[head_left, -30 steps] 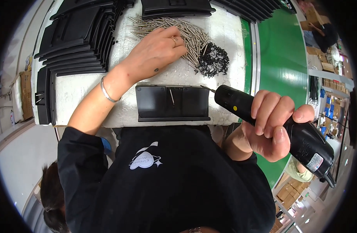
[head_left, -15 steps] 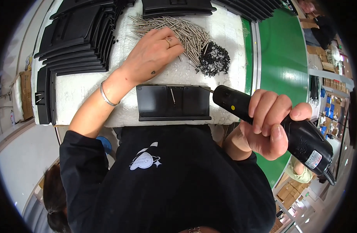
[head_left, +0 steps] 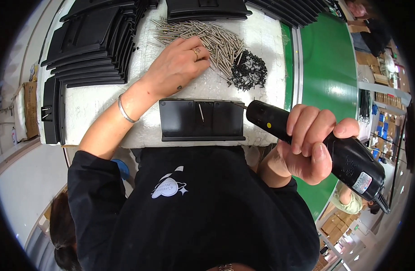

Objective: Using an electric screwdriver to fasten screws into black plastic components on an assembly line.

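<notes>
Since the preceding views, the left hand has been shifted slightly leftward at the pile of metal rods; its fingers are curled, and whether a rod is held cannot be told. The powered screwdriver is gripped in the right hand, its bit at the far right corner of the black panel, which is laid at the near side of the counter. The work is judged unadvanced. Counted: one screwdriver, one metal rod on that panel; piled rods and black screws, uncountable.

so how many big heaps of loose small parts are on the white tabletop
2: silver pins, partly hidden by the left hand, and small black pieces beside their right-hand end. Stacked black panels could hide others.
</notes>
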Demonstrator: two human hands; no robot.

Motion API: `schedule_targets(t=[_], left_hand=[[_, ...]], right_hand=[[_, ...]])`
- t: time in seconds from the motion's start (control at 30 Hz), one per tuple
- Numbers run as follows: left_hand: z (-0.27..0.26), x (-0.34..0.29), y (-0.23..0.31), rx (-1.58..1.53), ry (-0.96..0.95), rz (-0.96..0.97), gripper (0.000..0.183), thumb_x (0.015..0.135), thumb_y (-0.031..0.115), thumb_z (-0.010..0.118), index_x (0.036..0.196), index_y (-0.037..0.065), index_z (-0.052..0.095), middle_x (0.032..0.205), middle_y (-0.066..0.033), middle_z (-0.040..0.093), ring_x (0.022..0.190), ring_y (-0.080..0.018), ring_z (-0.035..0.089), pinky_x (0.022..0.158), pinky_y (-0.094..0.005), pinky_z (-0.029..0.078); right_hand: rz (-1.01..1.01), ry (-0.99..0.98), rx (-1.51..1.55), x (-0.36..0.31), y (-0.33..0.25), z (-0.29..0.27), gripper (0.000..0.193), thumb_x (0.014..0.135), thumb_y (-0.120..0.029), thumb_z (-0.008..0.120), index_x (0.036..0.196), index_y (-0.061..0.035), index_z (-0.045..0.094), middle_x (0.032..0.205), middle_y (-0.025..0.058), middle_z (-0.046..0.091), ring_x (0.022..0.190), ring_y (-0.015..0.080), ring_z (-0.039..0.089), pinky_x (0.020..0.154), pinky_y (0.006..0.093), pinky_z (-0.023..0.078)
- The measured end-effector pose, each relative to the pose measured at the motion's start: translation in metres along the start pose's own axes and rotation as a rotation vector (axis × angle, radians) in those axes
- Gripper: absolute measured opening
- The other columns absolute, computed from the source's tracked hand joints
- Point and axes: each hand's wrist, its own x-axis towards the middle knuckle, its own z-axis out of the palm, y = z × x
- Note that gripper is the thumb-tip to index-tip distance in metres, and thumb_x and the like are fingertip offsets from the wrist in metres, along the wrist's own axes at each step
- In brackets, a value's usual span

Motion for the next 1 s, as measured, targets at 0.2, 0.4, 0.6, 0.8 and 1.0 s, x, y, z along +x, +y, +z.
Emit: schedule_targets(t=[0.2,0.4,0.6,0.8,1.0], left_hand=[[-0.005,0.007,0.004,-0.012,-0.053,0.005,0.005,0.071,0.008,0.058,0.076,0.006,0.06,0.086,-0.0009,0.06,0.093,-0.0194,0.053,0.077,-0.0314,0.043],[-0.012,0.004,0.014,-0.103,-0.085,-0.049,0.014,0.069,0.004,0.065,0.082,0.005,0.06,0.085,-0.0028,0.06,0.088,-0.0221,0.054,0.074,-0.032,0.045],[-0.032,-0.023,0.063,-0.359,0.091,-0.281,0.025,0.063,0.004,0.075,0.085,0.007,0.065,0.083,-0.0007,0.06,0.084,-0.0226,0.055,0.07,-0.0322,0.048],[-0.033,-0.037,0.082,-0.356,0.112,-0.413,0.026,0.06,-0.001,0.077,0.084,0.005,0.068,0.08,-0.0029,0.062,0.078,-0.0233,0.056,0.064,-0.0318,0.048],[-0.029,-0.036,0.083,-0.4,0.144,-0.434,0.022,0.062,0.002,0.076,0.082,0.005,0.067,0.079,-0.0018,0.061,0.079,-0.0224,0.056,0.067,-0.032,0.048]], right_hand=[[0.029,-0.069,-0.047,0.003,-0.001,0.001,0.032,0.082,-0.008,0.054,0.113,-0.007,0.045,0.063,-0.0021,0.044,0.051,0.0086,0.041,0.057,0.0269,0.035],[0.048,-0.074,-0.044,0.002,0.0,0.007,0.032,0.082,-0.008,0.054,0.113,-0.0071,0.045,0.063,-0.0018,0.044,0.051,0.0086,0.041,0.057,0.0266,0.035],[0.089,-0.091,0.003,-0.003,-0.002,0.002,0.041,0.08,0.004,0.06,0.113,-0.0092,0.039,0.067,0.0055,0.052,0.052,0.0165,0.05,0.055,0.0336,0.042],[0.179,-0.243,0.026,-0.003,0.007,-0.002,0.044,0.079,0.009,0.059,0.114,-0.0087,0.038,0.072,0.0076,0.054,0.058,0.0179,0.053,0.059,0.0362,0.045],[0.167,-0.219,0.011,-0.006,0.014,0.003,0.043,0.079,0.008,0.06,0.113,-0.0077,0.038,0.071,0.0083,0.054,0.058,0.0178,0.053,0.06,0.0356,0.046]])
